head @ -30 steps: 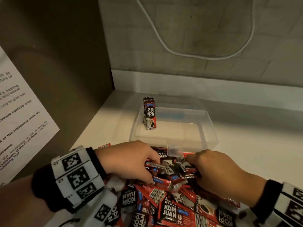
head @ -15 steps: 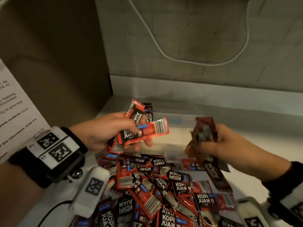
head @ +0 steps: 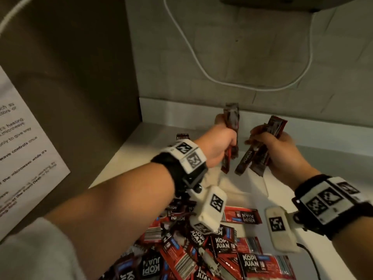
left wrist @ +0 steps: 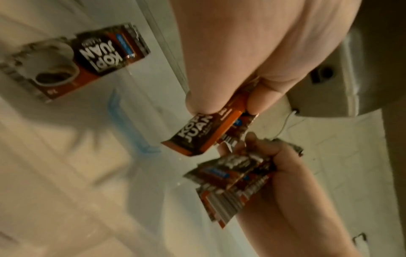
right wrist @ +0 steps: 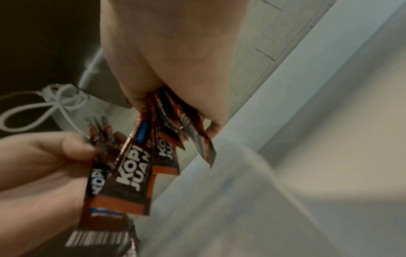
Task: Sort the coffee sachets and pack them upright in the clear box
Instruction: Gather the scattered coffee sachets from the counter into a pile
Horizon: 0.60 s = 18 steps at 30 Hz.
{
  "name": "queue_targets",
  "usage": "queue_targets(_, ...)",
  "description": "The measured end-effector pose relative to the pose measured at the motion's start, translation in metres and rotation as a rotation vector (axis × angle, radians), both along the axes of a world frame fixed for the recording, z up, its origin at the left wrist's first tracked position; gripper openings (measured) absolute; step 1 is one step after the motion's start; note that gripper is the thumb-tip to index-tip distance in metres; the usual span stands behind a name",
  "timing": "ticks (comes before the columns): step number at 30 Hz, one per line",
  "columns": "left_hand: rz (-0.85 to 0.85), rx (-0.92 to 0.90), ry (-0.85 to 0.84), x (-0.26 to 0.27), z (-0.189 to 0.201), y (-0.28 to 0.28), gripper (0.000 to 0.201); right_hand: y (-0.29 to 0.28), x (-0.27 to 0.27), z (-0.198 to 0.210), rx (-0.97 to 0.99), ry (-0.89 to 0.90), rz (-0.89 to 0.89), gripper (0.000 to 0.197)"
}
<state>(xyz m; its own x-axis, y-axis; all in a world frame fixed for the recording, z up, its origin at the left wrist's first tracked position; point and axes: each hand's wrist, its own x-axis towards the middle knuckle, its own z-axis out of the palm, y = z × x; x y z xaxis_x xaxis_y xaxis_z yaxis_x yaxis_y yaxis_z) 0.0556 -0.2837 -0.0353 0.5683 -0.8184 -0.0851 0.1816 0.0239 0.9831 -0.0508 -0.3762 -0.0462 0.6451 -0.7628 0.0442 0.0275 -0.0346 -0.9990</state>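
Observation:
My left hand (head: 226,139) grips a small bunch of red-and-black coffee sachets (head: 231,118), held on end above the clear box (head: 264,185). Close to its right, my right hand (head: 279,150) grips another bunch of sachets (head: 270,131), tilted. The left wrist view shows my fingers pinching the sachets (left wrist: 204,133). One sachet (left wrist: 72,64) stands upright against the box's left wall. In the right wrist view both bunches (right wrist: 169,132) nearly touch. A loose pile of sachets (head: 212,249) lies in front of the box. My arms hide most of the box.
A dark appliance side (head: 70,77) with a taped paper notice (head: 22,148) stands close on the left. The tiled wall (head: 242,47) behind carries a hanging white cable (head: 201,63). The white counter (head: 333,162) extends to the right.
Both hands have risen from the pile, each carrying sachets, and have moved forward over the box. They have drawn closer together, with the sachets turned on end.

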Motion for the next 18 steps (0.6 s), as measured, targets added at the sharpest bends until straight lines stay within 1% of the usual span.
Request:
queue_targets(2, -0.005, 0.064, -0.062, 0.0, -0.015, -0.015, 0.043, -0.002, 0.005, -0.011, -0.037, 0.039, -0.004, 0.02)
queue_targets(4, -0.005, 0.123, -0.11, 0.003, -0.029, -0.025, 0.043, -0.005, 0.006, -0.022, -0.087, 0.104, -0.011, 0.016)
queue_targets(6, -0.011, 0.177, -0.174, 0.005, -0.041, -0.032, 0.038, -0.008, 0.005, -0.032, -0.12, 0.151, 0.008, 0.011)
queue_targets(10, -0.046, 0.251, -0.346, -0.001, -0.048, -0.038, 0.027, -0.011, 0.005, -0.048, -0.102, 0.168, 0.033, 0.019)
queue_targets(12, -0.049, 0.271, -0.359, -0.004, -0.05, -0.038, 0.024, -0.01, 0.004, -0.051, -0.091, 0.157, 0.029, 0.021)
queue_targets(15, -0.053, 0.266, -0.333, -0.005, -0.052, -0.033, 0.024, -0.009, 0.005, -0.054, -0.073, 0.126, 0.044, 0.025)
queue_targets(17, -0.06, 0.257, -0.308, -0.004, -0.053, -0.029, 0.027, -0.006, 0.008, -0.053, -0.054, 0.111, 0.063, 0.027)
queue_targets(18, -0.062, 0.252, -0.297, -0.006, -0.052, -0.026, 0.03, -0.005, 0.01, -0.053, -0.04, 0.105, 0.069, 0.032)
